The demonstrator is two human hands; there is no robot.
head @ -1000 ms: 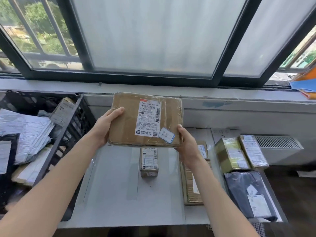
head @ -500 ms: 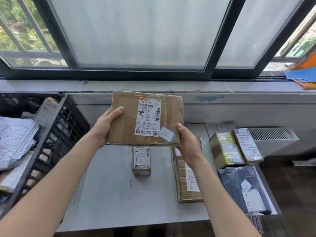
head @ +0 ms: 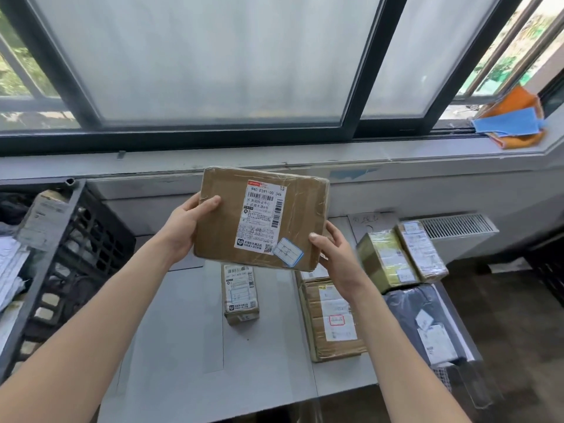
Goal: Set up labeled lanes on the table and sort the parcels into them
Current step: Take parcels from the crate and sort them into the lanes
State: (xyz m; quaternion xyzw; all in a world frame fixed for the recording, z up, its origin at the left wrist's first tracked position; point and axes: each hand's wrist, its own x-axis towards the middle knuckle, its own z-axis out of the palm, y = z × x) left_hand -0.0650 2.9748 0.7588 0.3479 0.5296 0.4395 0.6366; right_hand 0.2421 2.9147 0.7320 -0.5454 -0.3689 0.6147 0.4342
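Note:
I hold a flat brown cardboard parcel (head: 232, 215) up above the grey table (head: 171, 346), its white shipping label facing me. My left hand (head: 186, 224) grips its left edge, thumb on the front. My right hand (head: 335, 254) grips its lower right corner, thumb on the face. On the table below lie a small upright brown box (head: 241, 294), a longer taped brown box (head: 332, 319), two yellow-taped parcels (head: 399, 257) and a dark plastic mailer (head: 424, 322). A handwritten paper label (head: 366, 221) lies at the table's far right end.
A black slatted crate (head: 79, 254) stands at the left with several white and grey parcels inside. A window sill runs along the wall behind the table; orange and blue cloths (head: 512, 120) lie on it at the right. A white radiator grille (head: 457, 227) sits right of the table.
The view has swung right, so the crate slid toward the left edge. The parcel stays held up in both hands, tilted slightly more.

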